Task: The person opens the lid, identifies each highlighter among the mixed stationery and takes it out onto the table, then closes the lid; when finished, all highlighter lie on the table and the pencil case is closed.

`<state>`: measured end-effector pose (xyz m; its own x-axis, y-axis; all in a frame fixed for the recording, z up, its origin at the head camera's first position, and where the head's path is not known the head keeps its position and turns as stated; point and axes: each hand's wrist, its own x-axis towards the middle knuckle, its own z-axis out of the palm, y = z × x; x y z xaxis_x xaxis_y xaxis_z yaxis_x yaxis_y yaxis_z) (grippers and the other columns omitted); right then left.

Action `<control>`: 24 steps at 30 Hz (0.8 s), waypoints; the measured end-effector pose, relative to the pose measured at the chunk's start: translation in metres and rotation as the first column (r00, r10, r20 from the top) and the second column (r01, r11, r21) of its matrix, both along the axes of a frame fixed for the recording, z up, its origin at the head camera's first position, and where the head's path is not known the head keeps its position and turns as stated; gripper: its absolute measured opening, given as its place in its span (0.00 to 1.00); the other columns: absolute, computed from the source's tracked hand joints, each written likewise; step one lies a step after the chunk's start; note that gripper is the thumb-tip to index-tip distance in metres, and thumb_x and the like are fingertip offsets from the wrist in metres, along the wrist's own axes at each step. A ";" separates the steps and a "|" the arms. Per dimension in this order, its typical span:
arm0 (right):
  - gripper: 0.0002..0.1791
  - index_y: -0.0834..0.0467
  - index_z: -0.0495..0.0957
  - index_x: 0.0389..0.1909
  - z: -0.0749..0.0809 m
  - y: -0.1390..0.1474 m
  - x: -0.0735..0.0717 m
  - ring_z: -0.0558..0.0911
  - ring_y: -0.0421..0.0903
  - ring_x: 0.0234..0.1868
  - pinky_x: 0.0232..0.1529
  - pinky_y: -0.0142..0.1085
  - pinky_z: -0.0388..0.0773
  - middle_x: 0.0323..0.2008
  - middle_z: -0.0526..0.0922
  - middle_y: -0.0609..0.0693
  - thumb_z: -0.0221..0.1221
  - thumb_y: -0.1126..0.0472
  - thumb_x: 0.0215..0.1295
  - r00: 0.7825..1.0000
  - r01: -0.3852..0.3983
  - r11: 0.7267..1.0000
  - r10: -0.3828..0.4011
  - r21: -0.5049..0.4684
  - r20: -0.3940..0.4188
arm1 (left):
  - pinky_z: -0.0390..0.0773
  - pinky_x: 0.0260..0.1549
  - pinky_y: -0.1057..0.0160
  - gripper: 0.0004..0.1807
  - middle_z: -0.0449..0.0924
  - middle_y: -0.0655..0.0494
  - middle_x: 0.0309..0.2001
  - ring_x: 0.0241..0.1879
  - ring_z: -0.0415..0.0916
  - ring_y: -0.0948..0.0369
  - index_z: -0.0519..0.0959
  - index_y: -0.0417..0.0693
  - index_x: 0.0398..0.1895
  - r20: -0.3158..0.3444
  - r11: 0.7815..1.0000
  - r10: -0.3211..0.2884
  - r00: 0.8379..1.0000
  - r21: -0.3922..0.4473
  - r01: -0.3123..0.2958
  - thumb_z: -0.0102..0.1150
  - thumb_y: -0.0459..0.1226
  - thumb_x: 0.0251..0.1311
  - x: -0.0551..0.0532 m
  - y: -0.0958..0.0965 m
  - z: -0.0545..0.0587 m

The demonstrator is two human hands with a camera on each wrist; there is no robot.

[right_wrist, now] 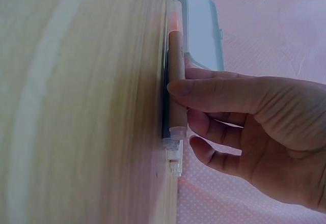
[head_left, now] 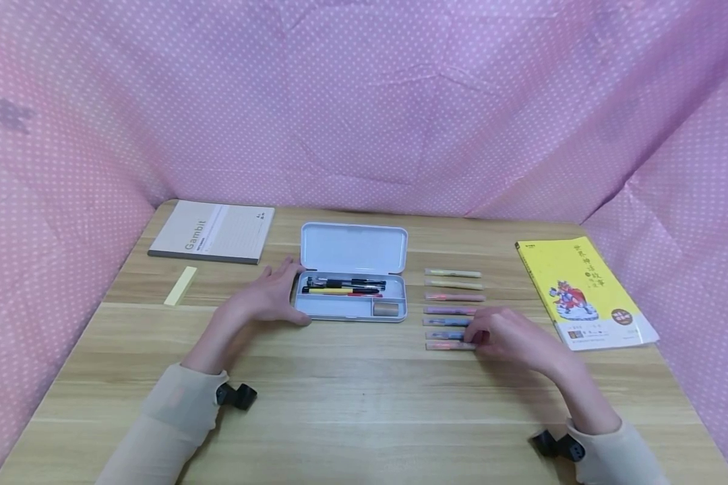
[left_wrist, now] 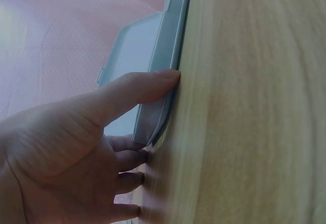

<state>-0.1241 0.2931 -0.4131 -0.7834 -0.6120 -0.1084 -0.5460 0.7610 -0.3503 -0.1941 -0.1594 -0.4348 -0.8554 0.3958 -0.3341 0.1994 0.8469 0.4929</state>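
Note:
An open light blue pencil case (head_left: 335, 308) lies mid-table, its lid raised at the back. Several pens (head_left: 342, 286) and a tan block (head_left: 385, 309) lie inside it. My left hand (head_left: 271, 294) holds the case's left end, its thumb on the front wall (left_wrist: 163, 89) and fingers round the far side. To the right, several highlighters (head_left: 452, 297) lie in a column. My right hand (head_left: 509, 337) pinches the nearest one, an orange-pink highlighter (right_wrist: 177, 66) with a clear cap, between thumb and index finger. The other fingers curl loosely beside it.
A grey notebook (head_left: 218, 231) lies at the back left, with a pale yellow strip (head_left: 180, 285) in front of it. On the right is a yellow book (head_left: 582, 289). Pink dotted cloth (head_left: 364, 121) hangs behind and beside the wooden table (head_left: 340, 411).

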 end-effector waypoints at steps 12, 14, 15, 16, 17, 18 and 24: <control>0.12 0.46 0.88 0.35 0.001 -0.002 0.001 0.80 0.31 0.34 0.36 0.27 0.83 0.35 0.87 0.37 0.74 0.66 0.55 1.000 0.008 1.000 -0.009 -0.008 -0.026 | 0.41 0.79 0.30 0.62 0.36 0.28 0.82 0.79 0.37 0.27 0.52 0.41 0.78 -0.003 1.000 -0.003 1.000 0.003 0.003 0.76 0.56 0.45 0.000 0.000 -0.001; 0.11 0.46 0.88 0.35 0.002 -0.002 0.001 0.81 0.31 0.35 0.36 0.28 0.84 0.35 0.87 0.37 0.74 0.65 0.55 0.999 0.006 1.000 -0.007 -0.011 -0.034 | 0.41 0.79 0.30 0.62 0.36 0.28 0.82 0.79 0.37 0.27 0.52 0.41 0.78 -0.002 1.000 -0.003 1.000 0.003 0.003 0.76 0.56 0.45 0.000 0.000 -0.001; 0.11 0.46 0.88 0.35 0.002 -0.003 0.001 0.81 0.31 0.35 0.37 0.29 0.84 0.35 0.87 0.37 0.74 0.65 0.55 0.999 0.010 1.000 -0.010 -0.012 -0.037 | 0.41 0.79 0.30 0.62 0.36 0.29 0.82 0.79 0.37 0.27 0.52 0.41 0.78 -0.001 1.000 -0.002 1.000 0.002 0.002 0.76 0.56 0.45 0.000 0.001 -0.001; 0.10 0.46 0.88 0.35 0.002 -0.003 0.001 0.81 0.31 0.35 0.37 0.29 0.84 0.35 0.87 0.37 0.74 0.64 0.56 0.999 0.016 1.000 -0.017 -0.019 -0.035 | 0.41 0.79 0.30 0.62 0.36 0.29 0.82 0.79 0.37 0.26 0.52 0.41 0.78 -0.001 1.000 -0.001 1.000 0.001 0.001 0.76 0.56 0.45 0.000 0.001 -0.001; 0.09 0.47 0.88 0.36 0.002 -0.004 0.001 0.80 0.31 0.35 0.37 0.29 0.84 0.35 0.87 0.37 0.74 0.63 0.57 0.999 0.028 0.999 -0.029 -0.026 -0.037 | 0.42 0.79 0.30 0.62 0.36 0.29 0.82 0.79 0.37 0.26 0.52 0.41 0.78 0.000 1.000 -0.001 1.000 0.000 0.001 0.76 0.56 0.45 0.000 0.001 -0.001; 0.08 0.47 0.88 0.36 0.002 -0.004 0.000 0.80 0.30 0.35 0.37 0.29 0.84 0.35 0.87 0.37 0.73 0.62 0.58 0.998 0.041 0.999 -0.043 -0.035 -0.042 | 0.42 0.78 0.30 0.62 0.36 0.29 0.82 0.79 0.37 0.26 0.52 0.41 0.78 -0.001 1.000 -0.001 1.000 0.000 0.001 0.76 0.56 0.45 0.000 0.001 -0.001; 0.06 0.51 0.89 0.42 0.002 -0.013 -0.008 0.82 0.32 0.35 0.37 0.32 0.85 0.36 0.88 0.41 0.69 0.61 0.65 0.982 0.139 0.978 -0.157 -0.153 -0.110 | 0.43 0.78 0.29 0.61 0.37 0.29 0.82 0.79 0.38 0.26 0.53 0.41 0.78 -0.006 1.000 -0.001 1.000 0.000 0.001 0.75 0.56 0.45 0.000 -0.001 -0.001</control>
<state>-0.1320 0.2798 -0.4113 -0.8682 -0.4907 0.0731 -0.4762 0.7829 -0.4003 -0.1943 -0.1599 -0.4353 -0.8572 0.3966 -0.3284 0.2033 0.8466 0.4919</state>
